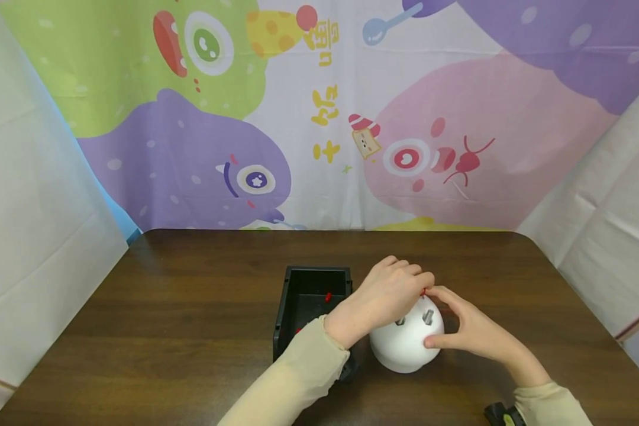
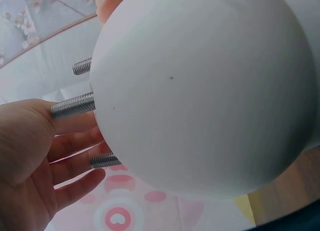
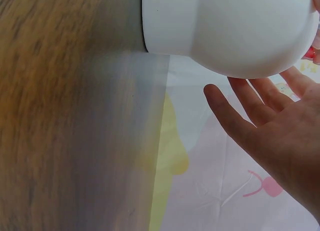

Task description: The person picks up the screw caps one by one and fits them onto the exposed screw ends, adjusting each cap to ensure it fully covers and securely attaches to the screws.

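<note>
A white rounded dome (image 1: 402, 349) with a narrower base stands on the table, several threaded metal studs (image 2: 73, 106) sticking out of it. My right hand (image 1: 476, 328) holds its right side, thumb on the near face and fingers around the back. In the right wrist view the right hand's fingers (image 3: 250, 103) lie along the dome. My left hand (image 1: 386, 293) reaches over the top and pinches a small red piece (image 1: 423, 291) at the dome's far upper side. That piece (image 3: 310, 53) shows only in part, so its exact kind is hidden.
Left of the dome is a black open tray (image 1: 281, 313), partly covered by the left forearm. Small red pieces (image 1: 328, 297) lie in it. A dark strapped object (image 1: 503, 414) sits at the right wrist. A printed curtain (image 1: 319, 195) hangs behind the wooden table (image 1: 191, 331).
</note>
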Available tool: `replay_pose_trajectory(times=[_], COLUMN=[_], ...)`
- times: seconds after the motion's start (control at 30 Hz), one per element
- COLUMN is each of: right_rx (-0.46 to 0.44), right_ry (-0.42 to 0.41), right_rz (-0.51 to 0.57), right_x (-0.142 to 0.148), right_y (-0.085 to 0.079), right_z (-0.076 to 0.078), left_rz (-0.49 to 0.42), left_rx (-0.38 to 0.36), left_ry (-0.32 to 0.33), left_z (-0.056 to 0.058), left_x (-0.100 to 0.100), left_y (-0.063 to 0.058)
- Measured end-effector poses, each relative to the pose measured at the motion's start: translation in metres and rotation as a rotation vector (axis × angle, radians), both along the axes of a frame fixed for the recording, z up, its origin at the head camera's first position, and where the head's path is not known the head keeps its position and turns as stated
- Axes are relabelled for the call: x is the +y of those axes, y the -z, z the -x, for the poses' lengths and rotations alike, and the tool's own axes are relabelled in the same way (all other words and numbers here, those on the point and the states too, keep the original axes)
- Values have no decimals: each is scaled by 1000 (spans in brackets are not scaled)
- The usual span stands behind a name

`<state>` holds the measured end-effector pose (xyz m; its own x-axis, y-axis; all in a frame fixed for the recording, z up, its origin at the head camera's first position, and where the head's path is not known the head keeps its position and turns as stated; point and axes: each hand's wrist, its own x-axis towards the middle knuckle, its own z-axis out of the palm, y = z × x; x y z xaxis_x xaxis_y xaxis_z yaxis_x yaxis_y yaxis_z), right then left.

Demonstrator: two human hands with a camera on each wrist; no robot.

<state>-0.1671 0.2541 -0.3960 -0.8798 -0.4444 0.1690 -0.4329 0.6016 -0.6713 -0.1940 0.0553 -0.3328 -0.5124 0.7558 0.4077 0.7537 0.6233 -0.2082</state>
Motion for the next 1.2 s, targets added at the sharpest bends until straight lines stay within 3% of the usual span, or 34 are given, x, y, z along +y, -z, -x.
replay_pose_trajectory(times=[0.77,1.2], right_rx=[2,20], right_ry=[-30,-37], right_rz=[25,33], right_x=[-1,-1], right_y=[-1,0], right_z=[0,1], left_rz=[-101,-168], left_rx=[1,-51], left_ry=[-1,-29], left_z=[-1,-4], left_x=[-12,-31], left_y=[5,5])
